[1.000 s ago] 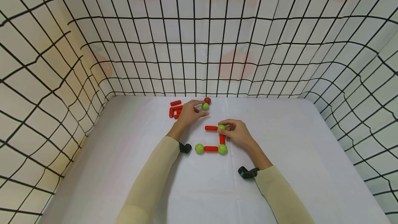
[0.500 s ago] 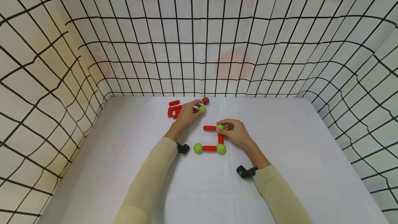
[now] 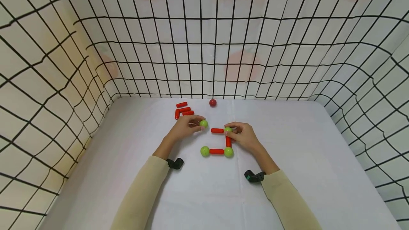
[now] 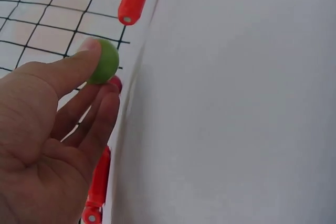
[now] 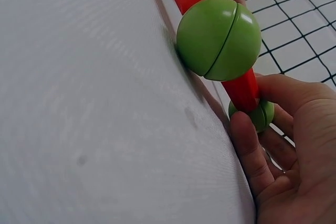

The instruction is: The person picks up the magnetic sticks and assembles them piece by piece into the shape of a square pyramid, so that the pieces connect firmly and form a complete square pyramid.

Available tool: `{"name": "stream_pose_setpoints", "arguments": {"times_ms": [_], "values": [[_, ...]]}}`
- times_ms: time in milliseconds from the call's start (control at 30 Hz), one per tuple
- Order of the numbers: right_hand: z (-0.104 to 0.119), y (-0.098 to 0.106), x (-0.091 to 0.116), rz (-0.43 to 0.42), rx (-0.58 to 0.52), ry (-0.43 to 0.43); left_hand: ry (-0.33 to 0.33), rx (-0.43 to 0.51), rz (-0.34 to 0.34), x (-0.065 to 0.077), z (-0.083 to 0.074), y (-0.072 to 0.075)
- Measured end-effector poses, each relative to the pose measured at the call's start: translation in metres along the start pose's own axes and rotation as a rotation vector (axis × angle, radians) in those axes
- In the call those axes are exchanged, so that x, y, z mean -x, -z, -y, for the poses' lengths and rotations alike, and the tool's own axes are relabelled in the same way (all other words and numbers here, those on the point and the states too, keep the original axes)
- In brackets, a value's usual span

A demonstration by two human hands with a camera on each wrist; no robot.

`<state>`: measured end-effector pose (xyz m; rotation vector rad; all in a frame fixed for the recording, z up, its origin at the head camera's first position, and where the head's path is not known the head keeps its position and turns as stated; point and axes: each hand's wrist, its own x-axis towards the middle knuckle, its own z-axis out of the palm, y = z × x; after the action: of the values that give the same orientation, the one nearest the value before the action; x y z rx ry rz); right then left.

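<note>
My left hand point(image 3: 183, 127) pinches a green ball point(image 4: 107, 62) between thumb and fingers, close to the free end of the upper red rod point(image 3: 217, 130). With my right hand point(image 3: 243, 136) I grip another green ball point(image 3: 228, 130) at the corner where that rod meets the right-hand red rod point(image 3: 228, 142). In the right wrist view, thumb and fingers surround this ball point(image 5: 266, 114), which they partly cover. The joined piece continues through a lower right green ball point(image 3: 228, 152) and a lower red rod point(image 3: 216, 151) to a lower left green ball point(image 3: 205, 151).
Several loose red rods point(image 3: 181, 105) lie in a group beyond my left hand. A red ball point(image 3: 212, 103) sits near the far edge of the white table point(image 3: 204, 194). Black netting point(image 3: 204, 45) stands around the back and sides.
My left hand has drawn the green ball away from beside the red ball, back toward me and to the left, near the upper rod's end. My right hand keeps its place.
</note>
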<state>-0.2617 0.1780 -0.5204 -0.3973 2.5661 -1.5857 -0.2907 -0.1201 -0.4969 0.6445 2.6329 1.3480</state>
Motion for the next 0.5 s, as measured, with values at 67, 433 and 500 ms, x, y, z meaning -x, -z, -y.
{"name": "stream_pose_setpoints", "arguments": {"times_ms": [67, 433, 500], "values": [[0.000, 0.000, 0.000, -0.002, 0.001, -0.006, -0.010, 0.012, 0.009, 0.005, -0.001, -0.001], [-0.001, 0.001, 0.002, -0.005, -0.028, 0.003, 0.008, 0.016, 0.048, 0.012, -0.005, -0.010], [-0.001, 0.001, 0.001, -0.004, -0.028, 0.000, 0.010, 0.007, 0.050, 0.011, -0.006, -0.012]]}}
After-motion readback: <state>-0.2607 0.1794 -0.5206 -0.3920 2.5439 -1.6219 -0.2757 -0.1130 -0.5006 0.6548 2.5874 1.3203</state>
